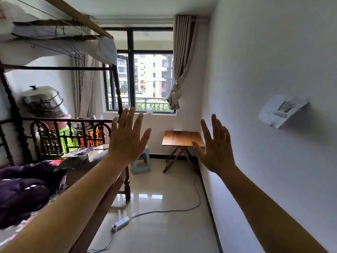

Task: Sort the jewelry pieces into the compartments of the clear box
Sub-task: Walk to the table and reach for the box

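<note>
Both arms are stretched out in front of me at chest height. My left hand (127, 139) is raised with its back toward me, fingers spread and nothing in it. My right hand (216, 146) is held up beside the right wall, fingers apart, also holding nothing. No jewelry and no clear box appear in the head view. A small wooden folding table (182, 138) stands under the window, far beyond both hands; a small white item lies at its back edge.
A dark wooden bed frame (73, 132) piled with bedding and clutter fills the left side. A white power strip (120, 223) and its cable lie on the tiled floor. A light blue stool (141, 164) stands by the bed. The white wall (273, 88) runs close along the right.
</note>
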Motion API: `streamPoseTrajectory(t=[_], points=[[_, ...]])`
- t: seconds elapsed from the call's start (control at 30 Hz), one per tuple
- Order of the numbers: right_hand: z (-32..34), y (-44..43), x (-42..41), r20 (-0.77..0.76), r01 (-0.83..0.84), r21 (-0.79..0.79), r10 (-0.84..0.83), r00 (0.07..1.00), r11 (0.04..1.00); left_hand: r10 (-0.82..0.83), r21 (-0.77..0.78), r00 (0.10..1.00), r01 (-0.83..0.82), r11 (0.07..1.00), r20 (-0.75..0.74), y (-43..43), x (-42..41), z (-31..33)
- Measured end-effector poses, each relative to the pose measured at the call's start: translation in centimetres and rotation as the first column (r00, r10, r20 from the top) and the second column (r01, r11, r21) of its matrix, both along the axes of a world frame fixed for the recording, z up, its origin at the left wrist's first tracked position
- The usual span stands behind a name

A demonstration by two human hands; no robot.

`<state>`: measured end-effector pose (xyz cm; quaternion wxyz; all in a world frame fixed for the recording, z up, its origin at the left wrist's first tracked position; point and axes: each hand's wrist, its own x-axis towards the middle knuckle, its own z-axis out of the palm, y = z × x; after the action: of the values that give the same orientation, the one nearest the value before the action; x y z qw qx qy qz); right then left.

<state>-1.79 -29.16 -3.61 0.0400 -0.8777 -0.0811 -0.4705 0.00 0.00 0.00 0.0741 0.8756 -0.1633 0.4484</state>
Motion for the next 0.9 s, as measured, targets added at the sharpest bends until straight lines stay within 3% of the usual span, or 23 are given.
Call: streamPoseTrajectory(t=[0.2, 0.53, 0.9], points=[[-1.6, 2.6, 13.4, -0.075, 0.021, -0.033, -0.023, 0.997, 0.999, 0.022, 0.049, 0.997, -0.018, 0.999, -0.080, 2.4, 12.8, -0.3], [-3.1, 0.1, 33.3, -0.110, 0.027, 0.051, -0.021, 0.994, 0.998, -0.032, 0.014, 0.994, 0.034, 0.999, -0.100, -0.5, 33.9, -1.7], [-3.6, -2.9, 60.5, -0.253, 0.004, 0.079, 0.016, 0.967, 0.997, 0.086, 0.010, 0.979, -0.086, 0.996, -0.187, -2.4, 59.2, -3.2]])
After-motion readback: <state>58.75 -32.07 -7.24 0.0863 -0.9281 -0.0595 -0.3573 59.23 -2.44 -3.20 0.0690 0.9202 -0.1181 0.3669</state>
